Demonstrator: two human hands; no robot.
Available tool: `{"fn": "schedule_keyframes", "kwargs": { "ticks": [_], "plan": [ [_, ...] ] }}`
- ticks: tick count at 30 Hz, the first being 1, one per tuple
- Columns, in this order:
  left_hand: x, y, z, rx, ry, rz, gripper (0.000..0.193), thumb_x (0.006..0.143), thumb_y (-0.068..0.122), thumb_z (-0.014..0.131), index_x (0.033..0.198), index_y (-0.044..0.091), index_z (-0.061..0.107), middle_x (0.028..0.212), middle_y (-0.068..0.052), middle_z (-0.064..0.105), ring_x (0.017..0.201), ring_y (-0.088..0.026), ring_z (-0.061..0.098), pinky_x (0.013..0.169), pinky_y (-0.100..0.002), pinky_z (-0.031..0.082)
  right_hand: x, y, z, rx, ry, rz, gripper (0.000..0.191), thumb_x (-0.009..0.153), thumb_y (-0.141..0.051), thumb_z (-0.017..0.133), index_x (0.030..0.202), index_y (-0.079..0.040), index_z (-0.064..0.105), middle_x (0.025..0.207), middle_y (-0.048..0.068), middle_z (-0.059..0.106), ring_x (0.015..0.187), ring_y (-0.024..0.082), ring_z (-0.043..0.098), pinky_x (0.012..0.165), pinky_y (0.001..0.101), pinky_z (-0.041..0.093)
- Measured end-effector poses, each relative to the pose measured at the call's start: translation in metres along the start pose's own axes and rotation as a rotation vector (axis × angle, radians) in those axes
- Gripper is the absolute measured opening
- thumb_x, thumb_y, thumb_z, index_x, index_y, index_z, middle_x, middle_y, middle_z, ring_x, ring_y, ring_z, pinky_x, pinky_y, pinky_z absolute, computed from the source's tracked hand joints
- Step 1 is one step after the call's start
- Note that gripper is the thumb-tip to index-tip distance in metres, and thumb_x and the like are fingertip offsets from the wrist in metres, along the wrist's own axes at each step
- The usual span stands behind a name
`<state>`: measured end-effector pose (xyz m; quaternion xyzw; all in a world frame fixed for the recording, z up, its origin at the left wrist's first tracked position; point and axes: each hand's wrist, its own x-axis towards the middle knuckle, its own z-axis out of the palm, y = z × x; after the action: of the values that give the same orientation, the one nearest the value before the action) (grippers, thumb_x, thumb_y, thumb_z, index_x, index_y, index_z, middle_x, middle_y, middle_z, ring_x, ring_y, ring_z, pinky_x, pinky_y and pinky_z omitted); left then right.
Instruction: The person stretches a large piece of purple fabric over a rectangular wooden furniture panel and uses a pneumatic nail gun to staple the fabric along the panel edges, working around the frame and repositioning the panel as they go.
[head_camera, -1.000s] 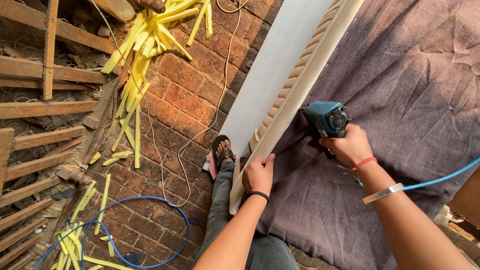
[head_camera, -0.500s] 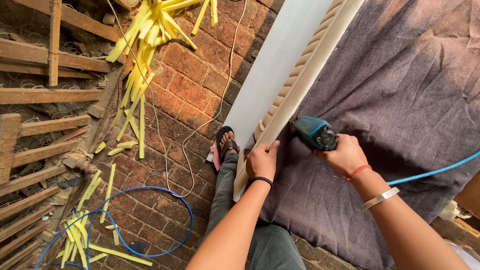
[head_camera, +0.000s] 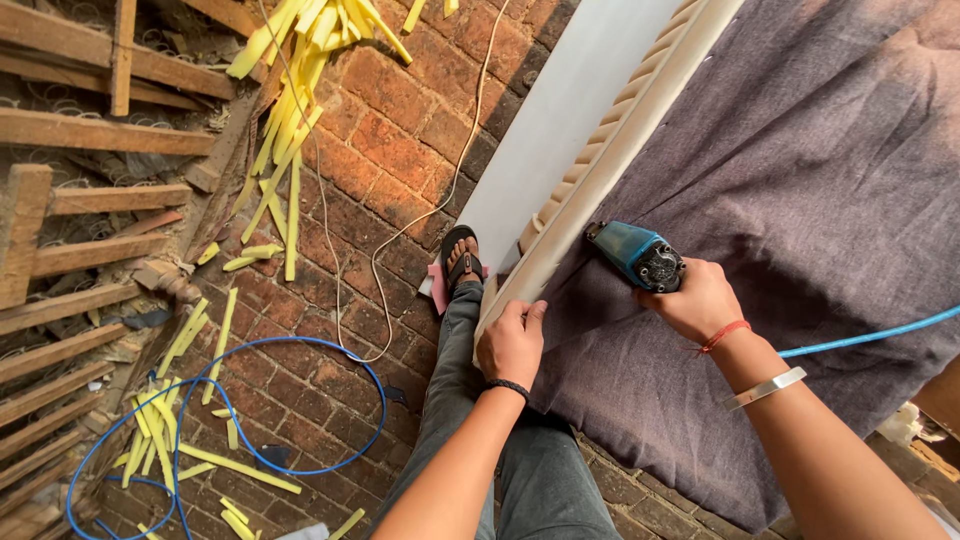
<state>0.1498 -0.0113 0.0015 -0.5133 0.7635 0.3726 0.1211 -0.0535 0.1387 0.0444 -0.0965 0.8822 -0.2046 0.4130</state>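
Right hand (head_camera: 697, 298) has its grip wrapped tight around a teal-blue handheld pneumatic tool with a black end cap (head_camera: 634, 254). The tool's nose points at the cream wooden frame edge with rope-twist carved moulding (head_camera: 610, 140), touching or just beside it; contact is hard to tell. A light blue air hose (head_camera: 868, 335) runs from behind the right wrist to the right edge of view. The tool sits over grey-purple fabric (head_camera: 800, 200) stretched across the frame, near its left edge.

Left hand (head_camera: 511, 342) presses down on the lower corner of the frame edge, fingers curled over it in a closed grip on the wood. There is a black band on the left wrist, and a red thread and a metal bangle on the right.

Below, a red brick floor (head_camera: 390, 150) carries one sandalled foot (head_camera: 461, 262) just beside the frame, scattered yellow foam strips (head_camera: 290, 110), a looped darker blue hose (head_camera: 230, 400) and a thin white cord (head_camera: 400, 230). Rough wooden slats (head_camera: 80, 190) lie at the left.
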Motion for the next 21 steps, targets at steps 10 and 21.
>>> {"fn": "schedule_keyframes", "kwargs": {
  "ticks": [10,21],
  "plan": [
    [0.020,-0.003,-0.011,0.109,-0.058,-0.108,0.047,0.088,0.060,0.067,0.086,0.015,0.075,0.083,-0.012,0.075,0.083,-0.036,0.073,0.072,-0.046,0.056,-0.007,-0.002,0.016,-0.119,-0.042,-0.087,0.034,0.071,-0.026,0.082,0.095,-0.003,0.076,0.086,0.021,0.075,0.082,0.036,0.075,0.078,0.0432,0.058],
    [0.015,-0.006,-0.011,0.063,-0.063,0.016,0.041,0.092,0.054,0.066,0.090,0.014,0.073,0.087,-0.013,0.075,0.086,-0.037,0.072,0.073,-0.048,0.055,-0.034,-0.018,0.037,-0.231,-0.091,-0.129,0.037,0.071,-0.026,0.079,0.107,-0.016,0.078,0.088,0.020,0.075,0.086,0.040,0.071,0.080,0.0471,0.055]
  ]
}}
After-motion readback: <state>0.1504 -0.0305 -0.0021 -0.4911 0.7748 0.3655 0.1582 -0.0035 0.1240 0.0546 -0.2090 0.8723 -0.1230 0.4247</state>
